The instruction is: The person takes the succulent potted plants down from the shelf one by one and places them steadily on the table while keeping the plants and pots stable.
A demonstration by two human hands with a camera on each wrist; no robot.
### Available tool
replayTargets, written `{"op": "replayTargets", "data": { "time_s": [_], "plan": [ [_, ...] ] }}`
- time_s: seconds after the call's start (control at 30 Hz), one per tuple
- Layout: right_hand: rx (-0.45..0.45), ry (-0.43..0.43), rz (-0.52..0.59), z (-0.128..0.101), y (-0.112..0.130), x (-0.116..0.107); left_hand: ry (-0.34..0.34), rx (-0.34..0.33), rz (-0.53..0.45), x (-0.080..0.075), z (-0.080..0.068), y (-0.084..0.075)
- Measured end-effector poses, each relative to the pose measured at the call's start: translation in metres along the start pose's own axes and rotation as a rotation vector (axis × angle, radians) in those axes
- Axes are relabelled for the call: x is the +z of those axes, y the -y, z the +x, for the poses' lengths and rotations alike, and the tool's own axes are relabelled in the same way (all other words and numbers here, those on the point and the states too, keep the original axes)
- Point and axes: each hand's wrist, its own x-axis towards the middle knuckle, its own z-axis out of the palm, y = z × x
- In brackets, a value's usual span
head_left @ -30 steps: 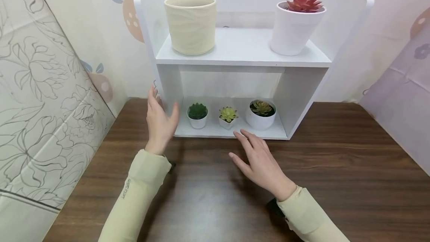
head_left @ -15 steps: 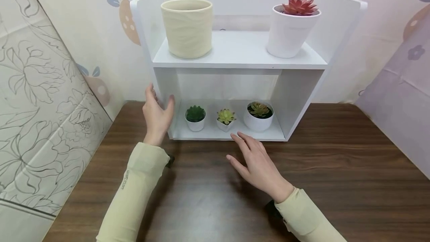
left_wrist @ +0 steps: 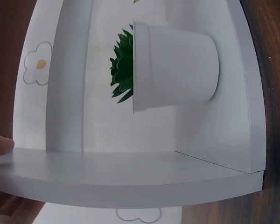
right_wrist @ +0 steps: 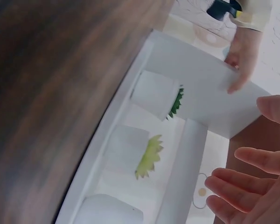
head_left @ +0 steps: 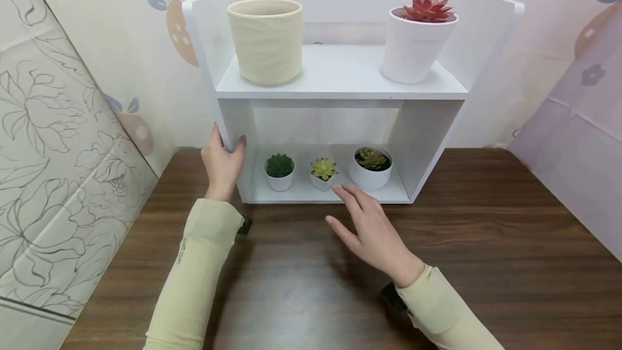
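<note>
A white two-tier shelf (head_left: 340, 94) stands on the wooden table. My left hand (head_left: 222, 163) grips its left side panel (left_wrist: 130, 195), thumb on the inner face and fingers behind the outer one. My right hand (head_left: 373, 231) hovers before the lower tier, fingers spread and holding nothing. Down there sit a dark green succulent (head_left: 279, 165) in a small white pot, a yellow-green succulent (head_left: 323, 168) in an angular pot, and a brownish-green succulent (head_left: 372, 159) in a wider round pot. The upper tier bears a cream pot (head_left: 266, 42) and a red succulent (head_left: 428, 9) in a tall white pot.
Dark wooden table (head_left: 510, 242) spreads in front of the shelf and to both sides. A patterned wall (head_left: 491, 91) rises close behind it. White flower-printed panels (head_left: 53, 139) slant up along the left edge.
My left hand has closed onto the shelf's left panel, its thumb now against the inside. The right hand has barely moved. The head view has shifted slightly, while the pots keep their places.
</note>
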Motion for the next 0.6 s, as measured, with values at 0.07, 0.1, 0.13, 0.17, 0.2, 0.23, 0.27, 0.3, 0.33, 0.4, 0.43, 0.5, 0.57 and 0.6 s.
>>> {"op": "replayTargets", "data": {
  "time_s": [0.07,0.1,0.13,0.17,0.2,0.23,0.27,0.3,0.33,0.4,0.43,0.5,0.57,0.6],
  "plan": [
    [-0.001,-0.021,0.018,0.003,0.000,-0.003,0.011,-0.014,0.017,0.001,0.001,0.003],
    [-0.002,-0.033,0.029,0.005,0.000,-0.004,0.018,-0.023,0.031,0.001,0.001,0.004],
    [-0.003,-0.044,0.040,0.007,0.001,-0.006,0.027,-0.033,0.048,0.001,0.001,0.005],
    [-0.008,-0.056,0.051,0.009,0.001,-0.007,0.037,-0.044,0.061,0.001,0.002,0.006],
    [-0.013,-0.070,0.064,0.012,0.001,-0.009,0.048,-0.053,0.076,0.001,0.002,0.007],
    [-0.016,-0.084,0.079,0.014,0.002,-0.011,0.060,-0.060,0.091,0.001,0.002,0.007],
    [-0.018,-0.100,0.094,0.017,0.002,-0.013,0.071,-0.062,0.107,0.001,0.002,0.008],
    [-0.022,-0.115,0.109,0.020,0.003,-0.014,0.080,-0.062,0.120,0.001,0.002,0.008],
    [-0.025,-0.131,0.126,0.022,0.003,-0.016,0.088,-0.061,0.128,0.000,0.002,0.008],
    [-0.029,-0.166,0.154,0.027,0.004,-0.020,0.098,-0.054,0.135,0.000,0.003,0.009],
    [-0.031,-0.182,0.166,0.030,0.004,-0.022,0.103,-0.051,0.137,0.000,0.003,0.010],
    [-0.035,-0.210,0.191,0.035,0.005,-0.025,0.111,-0.046,0.137,0.000,0.004,0.011],
    [-0.037,-0.239,0.216,0.040,0.007,-0.030,0.119,-0.043,0.138,0.001,0.003,0.012],
    [-0.035,-0.252,0.227,0.043,0.008,-0.033,0.124,-0.041,0.137,0.001,0.003,0.013]
  ]
}}
